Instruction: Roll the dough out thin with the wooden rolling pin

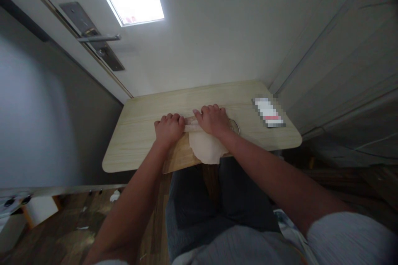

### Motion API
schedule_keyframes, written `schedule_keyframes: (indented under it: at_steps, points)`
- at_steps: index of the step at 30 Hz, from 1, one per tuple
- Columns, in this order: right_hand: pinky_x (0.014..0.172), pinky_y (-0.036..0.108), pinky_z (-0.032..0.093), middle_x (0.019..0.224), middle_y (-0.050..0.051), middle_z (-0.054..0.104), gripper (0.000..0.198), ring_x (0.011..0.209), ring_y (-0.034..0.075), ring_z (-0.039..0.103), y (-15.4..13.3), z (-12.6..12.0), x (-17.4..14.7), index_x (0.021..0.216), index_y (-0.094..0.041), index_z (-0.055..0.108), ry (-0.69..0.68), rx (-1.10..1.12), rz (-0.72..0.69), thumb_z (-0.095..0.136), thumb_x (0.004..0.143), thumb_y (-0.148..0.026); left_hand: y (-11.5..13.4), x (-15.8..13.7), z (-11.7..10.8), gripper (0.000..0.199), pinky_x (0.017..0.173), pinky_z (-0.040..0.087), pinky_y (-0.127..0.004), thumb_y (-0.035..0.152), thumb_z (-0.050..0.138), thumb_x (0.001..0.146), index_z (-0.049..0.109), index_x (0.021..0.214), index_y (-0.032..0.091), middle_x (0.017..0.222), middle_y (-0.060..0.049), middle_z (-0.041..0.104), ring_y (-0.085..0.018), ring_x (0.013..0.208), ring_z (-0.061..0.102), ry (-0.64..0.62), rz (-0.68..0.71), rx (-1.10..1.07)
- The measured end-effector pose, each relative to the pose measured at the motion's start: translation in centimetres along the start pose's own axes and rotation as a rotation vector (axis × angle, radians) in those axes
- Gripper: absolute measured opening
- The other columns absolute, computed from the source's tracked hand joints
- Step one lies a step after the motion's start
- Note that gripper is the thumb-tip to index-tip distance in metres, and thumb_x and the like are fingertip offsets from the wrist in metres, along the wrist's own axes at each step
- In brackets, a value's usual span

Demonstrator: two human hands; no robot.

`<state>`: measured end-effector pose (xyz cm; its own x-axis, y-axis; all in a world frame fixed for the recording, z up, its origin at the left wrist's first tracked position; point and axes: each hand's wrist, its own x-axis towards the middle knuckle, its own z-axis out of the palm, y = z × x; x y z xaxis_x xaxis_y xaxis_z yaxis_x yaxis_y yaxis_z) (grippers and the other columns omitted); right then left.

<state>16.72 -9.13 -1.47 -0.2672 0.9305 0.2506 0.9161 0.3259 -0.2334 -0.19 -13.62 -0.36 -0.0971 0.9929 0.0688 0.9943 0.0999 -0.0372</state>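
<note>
Pale dough [207, 149] (far edge unclear)

The tabletop [133, 132] is pale yellow with streaky grain. At its near edge, the dough [207, 148] is cream, the board [178, 157] tan.

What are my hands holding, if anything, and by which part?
A pale cylindrical rolling pin, apparently wooden: left hand and right hand curl over it, one toward each end.
</note>
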Motion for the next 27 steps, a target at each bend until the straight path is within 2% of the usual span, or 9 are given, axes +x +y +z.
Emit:
schedule_keyframes:
  at_steps: [7,27]
  points:
    - [0.090,0.046,0.036,0.103,0.019,0.070,0.068,0.104,0.031,0.056,0.1,0.2,0.5,0.102,-0.012,0.070,0.002,0.007,0.010,0.023,0.102,-0.061,0.0,0.8,0.4,0.050,0.093,0.041,-0.050,0.040,0.022,0.100,0.066,0.111,0.019,0.117,-0.016,0.067,-0.033,0.113,0.058,-0.006,-0.040,-0.054]
    - [0.085,0.042,0.040,0.096,0.019,0.071,0.078,0.093,0.029,0.064,0.2,0.2,2.3,0.099,-0.013,0.071,-0.033,-0.039,0.042,0.015,0.100,-0.066,-0.3,2.7,1.1,0.052,0.090,0.045,-0.051,0.039,0.022,0.098,0.070,0.105,0.019,0.113,-0.016,0.071,-0.033,0.107,0.062,-0.009,-0.036,-0.043]
